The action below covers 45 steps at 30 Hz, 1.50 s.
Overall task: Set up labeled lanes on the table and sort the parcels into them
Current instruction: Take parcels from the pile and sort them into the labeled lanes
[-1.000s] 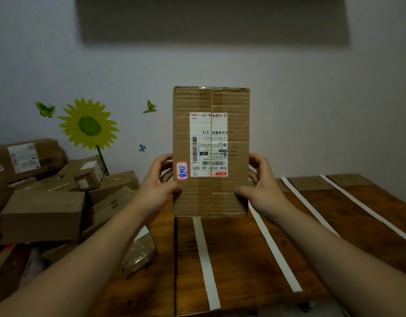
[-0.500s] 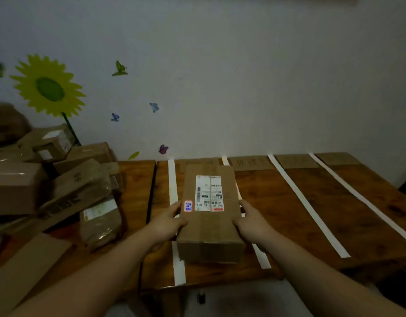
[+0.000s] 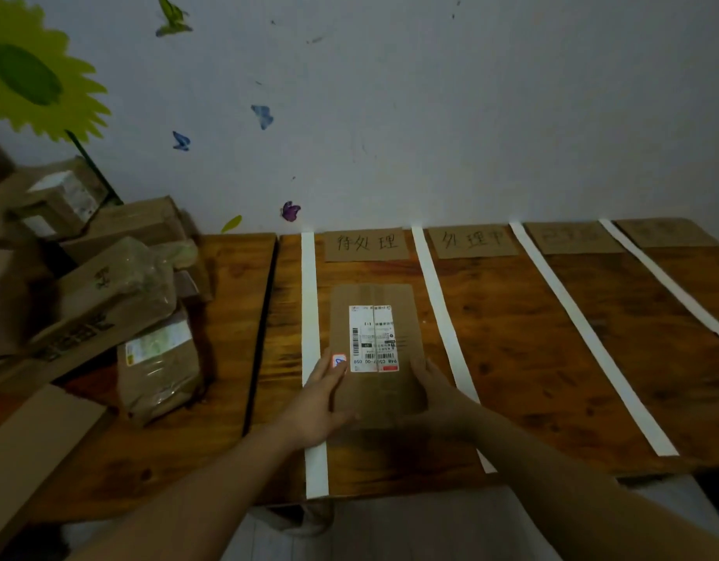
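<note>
Parcel point(image 3: 376, 338): lay flat on tabletop point(image 3: 552, 358) in leftmost lane, between white tape strips point(image 3: 309, 317), nearer than label card point(image 3: 365, 244). Gripped at near side edges by left hand point(image 3: 321, 402) and right hand point(image 3: 440, 396), fingers curled.

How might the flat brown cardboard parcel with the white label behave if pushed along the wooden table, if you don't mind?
The brown cardboard parcel looks stiff: its edges are straight between the left hand and right hand. Lying flat and low on the wooden table, it would probably slide, not tip or roll.
</note>
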Available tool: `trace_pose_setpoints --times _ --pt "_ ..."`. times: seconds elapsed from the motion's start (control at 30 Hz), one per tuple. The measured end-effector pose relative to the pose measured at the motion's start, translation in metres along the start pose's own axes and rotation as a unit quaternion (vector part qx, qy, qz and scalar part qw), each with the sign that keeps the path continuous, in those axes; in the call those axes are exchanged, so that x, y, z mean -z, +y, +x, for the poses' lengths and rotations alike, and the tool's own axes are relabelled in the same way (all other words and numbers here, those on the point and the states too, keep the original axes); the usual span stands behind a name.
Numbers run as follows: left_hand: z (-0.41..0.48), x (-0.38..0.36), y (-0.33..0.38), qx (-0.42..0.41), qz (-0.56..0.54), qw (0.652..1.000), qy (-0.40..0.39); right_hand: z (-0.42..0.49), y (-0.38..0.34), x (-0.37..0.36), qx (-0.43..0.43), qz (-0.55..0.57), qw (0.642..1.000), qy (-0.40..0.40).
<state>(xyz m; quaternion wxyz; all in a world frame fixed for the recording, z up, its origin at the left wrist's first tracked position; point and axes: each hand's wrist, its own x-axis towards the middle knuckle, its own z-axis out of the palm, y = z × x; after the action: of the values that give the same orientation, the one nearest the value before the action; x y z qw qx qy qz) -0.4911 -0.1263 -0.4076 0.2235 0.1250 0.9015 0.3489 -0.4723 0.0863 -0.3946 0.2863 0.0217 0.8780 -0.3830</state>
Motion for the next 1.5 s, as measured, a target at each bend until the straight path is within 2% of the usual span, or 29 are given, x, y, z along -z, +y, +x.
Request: trace_pose_setpoints --times 0.2,0.37,0.5,0.6,0.73,0.97,1.1,1.17,1.23,1.3,1.37,1.5 --pt "0.060 0.040 -0.013 0.012 0.135 0.990 -0.046 0.047 -0.023 0.020 0.008 -0.094 0.994 0.051" --pt "0.098 0.061 -0.010 0.023 0.157 0.986 -0.055 0.077 -0.039 0.040 -0.015 -0.124 0.991 0.040" --pt "0.099 0.079 0.000 0.042 0.186 0.979 -0.069 0.100 -0.053 0.060 0.002 -0.181 0.983 0.036" --pt "0.085 0.121 0.004 0.081 0.172 0.982 -0.003 0.114 -0.094 0.076 0.051 -0.217 0.973 0.063" --pt "0.041 0.196 -0.012 0.111 0.198 0.968 0.111 0.123 -0.178 0.074 0.132 -0.254 0.955 0.081" --pt "-0.060 0.297 -0.078 0.201 0.236 0.923 0.229 0.118 -0.303 -0.001 0.233 -0.253 0.938 0.031" --pt "-0.122 0.357 -0.130 0.267 0.253 0.874 0.316 0.119 -0.367 -0.061 0.281 -0.210 0.936 0.023" --pt "-0.151 0.384 -0.157 0.323 0.250 0.840 0.358 0.119 -0.402 -0.096 0.248 -0.164 0.955 0.016" --pt "-0.175 0.401 -0.184 0.375 0.194 0.819 0.389 0.125 -0.434 -0.133 0.214 -0.093 0.972 -0.006" --pt "-0.189 0.408 -0.204 0.397 0.111 0.825 0.386 0.127 -0.459 -0.165 0.196 -0.026 0.979 -0.043" --pt "-0.194 0.410 -0.215 0.394 0.086 0.839 0.365 0.128 -0.475 -0.189 0.186 -0.001 0.979 -0.081" --pt "-0.193 0.414 -0.215 0.338 0.070 0.867 0.359 0.133 -0.487 -0.205 0.154 0.078 0.983 -0.067"
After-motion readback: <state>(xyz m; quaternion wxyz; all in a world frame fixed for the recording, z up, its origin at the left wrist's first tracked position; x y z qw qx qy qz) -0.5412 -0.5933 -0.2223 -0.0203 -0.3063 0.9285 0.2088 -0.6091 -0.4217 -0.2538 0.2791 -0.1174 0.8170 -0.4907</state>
